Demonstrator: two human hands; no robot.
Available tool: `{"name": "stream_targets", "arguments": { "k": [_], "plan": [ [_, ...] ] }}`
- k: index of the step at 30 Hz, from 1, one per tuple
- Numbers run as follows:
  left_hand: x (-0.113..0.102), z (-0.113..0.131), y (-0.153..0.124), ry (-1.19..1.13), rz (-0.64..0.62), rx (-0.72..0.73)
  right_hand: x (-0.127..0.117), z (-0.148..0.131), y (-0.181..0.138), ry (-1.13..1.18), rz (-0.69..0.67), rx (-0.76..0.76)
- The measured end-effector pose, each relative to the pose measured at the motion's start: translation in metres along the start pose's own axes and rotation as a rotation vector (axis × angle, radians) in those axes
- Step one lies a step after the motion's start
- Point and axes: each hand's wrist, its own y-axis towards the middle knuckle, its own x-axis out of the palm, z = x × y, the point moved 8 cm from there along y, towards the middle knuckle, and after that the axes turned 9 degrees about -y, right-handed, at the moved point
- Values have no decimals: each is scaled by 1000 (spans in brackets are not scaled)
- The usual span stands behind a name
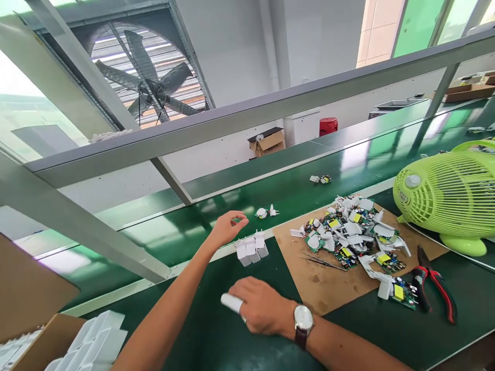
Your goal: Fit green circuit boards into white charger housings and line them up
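My left hand [229, 228] reaches over the bench rail with fingers loosely curved and a gap between thumb and forefinger; I see nothing in it. Just right of its fingertips, a small circuit board [261, 213] lies beside a white plug piece [274, 211] on the green conveyor belt. Low over the dark green bench, my right hand [263, 305] is closed around a smooth white plastic piece [231, 302], which sticks out to the left; the curled fingers hide its far end. White plug adapter housings [251, 249] stand side by side against the rail, between my hands.
Brown cardboard [309, 288] bears a heap of circuit boards with white shells [351, 226] and tweezers [323, 260]. Red-black pliers [431, 283] and a green fan [448, 196] are to the right. A box of white housings [93, 335] stands front left; a metal frame [96, 226] crosses the belt.
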Motion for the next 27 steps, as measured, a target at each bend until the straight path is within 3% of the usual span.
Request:
{"name": "stream_targets", "arguments": {
  "k": [3, 8, 12, 15, 19, 22, 25, 27],
  "plan": [
    [28, 7, 30, 30, -133, -4, 15, -24, 0, -57, -121, -196],
    [59, 6, 69, 5, -209, -41, 7, -8, 2, -146, -187, -228],
    [64, -6, 89, -71, -173, -88, 1, 6, 7, -182, -282, -270],
    [51, -20, 90, -143, -118, -159, 0, 9, 9, -202, -326, -285],
    [10, -31, 71, -359, 35, -269, 0, 8, 8, -170, -316, -244],
    [-30, -28, 39, -503, 167, -281, 3, 12, 4, -116, -255, -135],
    [-59, -21, -15, -664, 233, -292, 13, 22, -4, -37, -209, 3],
    [-59, -18, -62, -742, 170, -342, 17, 31, -10, 35, -136, 113]
  ]
}}
